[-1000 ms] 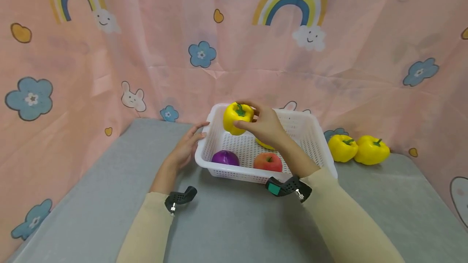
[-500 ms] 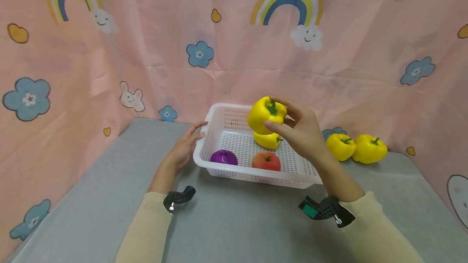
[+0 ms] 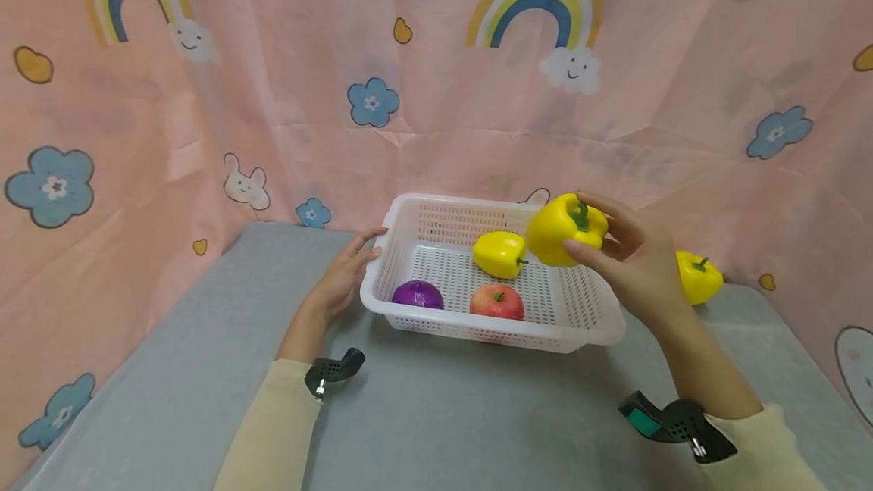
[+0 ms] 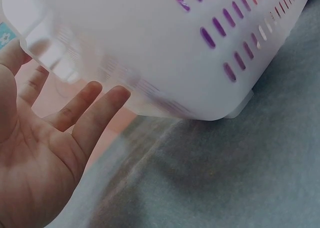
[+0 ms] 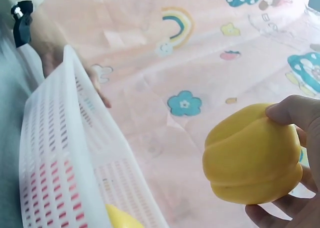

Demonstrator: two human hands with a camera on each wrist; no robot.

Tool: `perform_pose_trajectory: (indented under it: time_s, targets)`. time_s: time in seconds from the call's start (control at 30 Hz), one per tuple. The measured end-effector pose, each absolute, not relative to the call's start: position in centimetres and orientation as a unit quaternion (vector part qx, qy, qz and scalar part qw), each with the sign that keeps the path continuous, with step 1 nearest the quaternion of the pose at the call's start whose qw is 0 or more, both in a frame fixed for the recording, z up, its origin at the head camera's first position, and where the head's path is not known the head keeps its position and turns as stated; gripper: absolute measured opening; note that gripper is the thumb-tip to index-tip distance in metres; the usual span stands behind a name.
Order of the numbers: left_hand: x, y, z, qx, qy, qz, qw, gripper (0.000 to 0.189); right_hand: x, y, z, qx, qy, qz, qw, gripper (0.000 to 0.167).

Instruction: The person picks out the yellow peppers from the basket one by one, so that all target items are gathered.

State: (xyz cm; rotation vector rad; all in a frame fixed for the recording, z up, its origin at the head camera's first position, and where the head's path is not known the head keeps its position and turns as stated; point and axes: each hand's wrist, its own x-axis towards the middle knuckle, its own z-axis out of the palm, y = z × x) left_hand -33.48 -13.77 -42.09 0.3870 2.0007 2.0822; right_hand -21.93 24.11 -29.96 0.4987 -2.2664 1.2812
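Observation:
My right hand (image 3: 644, 267) holds a yellow bell pepper (image 3: 555, 229) with a green stem, thumb on one side and fingers on the other. In the head view it overlaps the right part of a white plastic basket (image 3: 477, 326); the right wrist view shows the pepper (image 5: 252, 155) up off the table. At the basket's left end, my left hand (image 3: 339, 276) touches the rim, and its fairly straight fingers (image 4: 97, 118) lie against the outer wall. Inside the basket are another yellow bell pepper (image 3: 498, 254), a purple onion (image 3: 417, 294) and a red apple (image 3: 496, 301).
On the grey tabletop (image 3: 436, 415), right of the basket, a yellow bell pepper (image 3: 700, 279) shows past my right hand, which hides what is just left of it. A pink patterned curtain (image 3: 436, 142) hangs close behind the basket.
My right hand has carried the bell pepper rightward across the basket, from its left part to its right side. The pepper lying inside has come fully into view. My left hand has stayed at the rim.

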Motion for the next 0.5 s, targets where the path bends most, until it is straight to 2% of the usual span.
perform_pose_trajectory:
  time_s: [0.3,0.5]
  targets:
    - [-33.7,-13.7,-42.3,0.129,0.684,0.710,0.112,0.046,-20.6,27.4,-30.9,0.156,-0.823,0.464,0.287,0.058]
    - [-33.6,-13.8,-42.3,0.131,0.688,0.705,0.111,0.047,-19.3,29.6,-31.2,0.127,-0.821,0.471,0.297,0.061]
